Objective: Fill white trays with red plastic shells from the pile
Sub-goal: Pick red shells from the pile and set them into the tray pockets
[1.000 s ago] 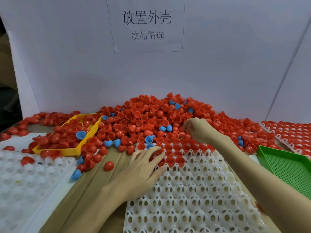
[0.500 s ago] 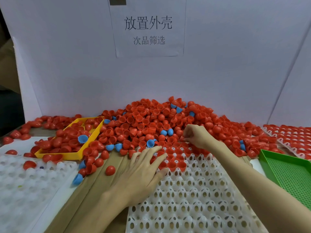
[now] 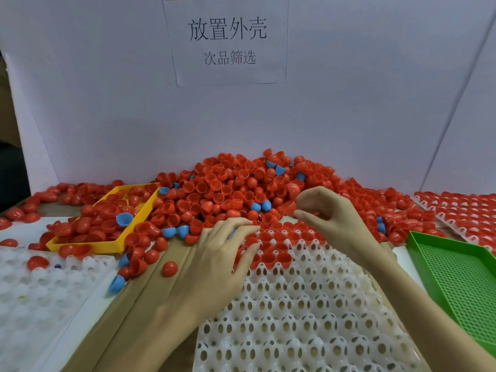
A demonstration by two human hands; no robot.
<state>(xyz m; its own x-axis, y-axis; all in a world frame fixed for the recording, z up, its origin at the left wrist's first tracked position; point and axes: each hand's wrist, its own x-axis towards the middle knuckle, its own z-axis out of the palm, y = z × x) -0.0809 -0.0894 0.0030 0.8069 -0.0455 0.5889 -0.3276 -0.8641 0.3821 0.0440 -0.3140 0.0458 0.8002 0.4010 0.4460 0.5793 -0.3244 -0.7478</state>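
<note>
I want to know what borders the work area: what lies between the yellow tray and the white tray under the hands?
In the head view, brown cardboard with loose red shells and a few blue shells lies between the yellow tray and the white tray.

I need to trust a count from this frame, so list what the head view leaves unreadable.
- Left hand covers the white tray's far-left pockets: filled or not, unknown.
- Right hand: whether its curled fingers pinch a red shell is not visible.
- Green tray and the filled tray are cut by the right edge.
- Pile: buried shells hidden by upper ones.
</note>
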